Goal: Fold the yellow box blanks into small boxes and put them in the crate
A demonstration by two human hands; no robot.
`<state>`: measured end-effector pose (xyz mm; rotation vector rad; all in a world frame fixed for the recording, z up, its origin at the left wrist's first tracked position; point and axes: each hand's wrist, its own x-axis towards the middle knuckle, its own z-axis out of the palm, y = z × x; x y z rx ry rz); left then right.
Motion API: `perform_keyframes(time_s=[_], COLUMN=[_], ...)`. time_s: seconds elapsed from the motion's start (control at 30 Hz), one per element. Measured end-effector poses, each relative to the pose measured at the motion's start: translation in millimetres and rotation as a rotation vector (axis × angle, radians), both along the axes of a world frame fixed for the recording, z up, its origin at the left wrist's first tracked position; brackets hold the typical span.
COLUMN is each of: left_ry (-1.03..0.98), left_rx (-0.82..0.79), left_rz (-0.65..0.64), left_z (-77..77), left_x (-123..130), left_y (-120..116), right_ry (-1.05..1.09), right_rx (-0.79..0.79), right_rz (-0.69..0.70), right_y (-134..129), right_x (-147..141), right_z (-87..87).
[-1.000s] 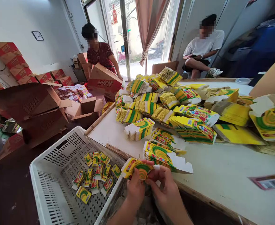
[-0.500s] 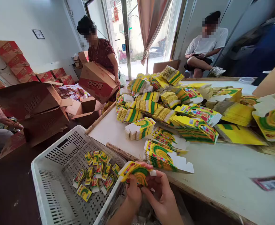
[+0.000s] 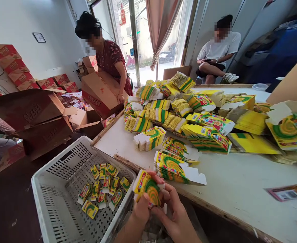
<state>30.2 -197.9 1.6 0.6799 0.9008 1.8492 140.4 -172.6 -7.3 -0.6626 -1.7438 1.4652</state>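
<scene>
A small yellow and green box (image 3: 146,189) with a swirl print is held between both hands near the table's front edge. My left hand (image 3: 141,210) grips its left and lower side, thumb across the front. My right hand (image 3: 172,211) closes on its right end, where white flaps show. Just beyond, a stack of flat yellow cartons (image 3: 172,165) lies on the white table (image 3: 239,182). To the left, a white basket (image 3: 54,212) holds several small yellow boxes (image 3: 90,209).
A large pile of bundled flat cartons (image 3: 161,114) covers the table's far part. Open cardboard boxes (image 3: 47,125) stand at the left. One person (image 3: 113,64) handles a carton behind them; another person (image 3: 220,50) sits at the back right. A printed packet (image 3: 289,193) lies at the right.
The small box has been turned more upright and looks fuller in shape between my hands. The standing person has bent lower over the large carton. The view has shifted slightly.
</scene>
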Motion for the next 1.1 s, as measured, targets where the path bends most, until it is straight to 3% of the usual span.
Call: perform_keyframes(time_s=[0.1,0.23,0.37,0.5,0.67,0.77,0.9,1.0,1.1], left_ry=[0.003,0.162,0.183,-0.025,-0.302,-0.285,-0.226,-0.217,-0.196], left_rx=[0.113,0.059,0.002,0.007,-0.216,-0.232,-0.184,-0.163,-0.193], left_rz=[0.180,0.324,0.269,0.168,0.379,0.389,0.270,0.186,0.231], left_z=[8.6,5.5,1.5,-3.3,-13.5,-10.2,-3.3,-7.0,-13.8], left_x=[0,0,0,7,19,18,12,11,13], left_y=[10,16,12,11,14,14,10,6,5], right_ry=[-0.008,-0.076,-0.059,0.050,0.102,0.108,0.140,0.172,0.145], right_rx=[-0.013,-0.009,-0.055,-0.026,-0.017,-0.049,-0.114,-0.172,-0.137], right_rz=[0.013,0.037,-0.049,-0.187,-0.205,-0.173,-0.161,-0.150,-0.125], right_y=[0,6,17,27,29,25,25,26,22], right_x=[-2,-3,0,3,2,0,2,2,-1], right_z=[0.4,-5.3,-15.7,-13.8,-1.4,0.1,0.6,3.0,4.5])
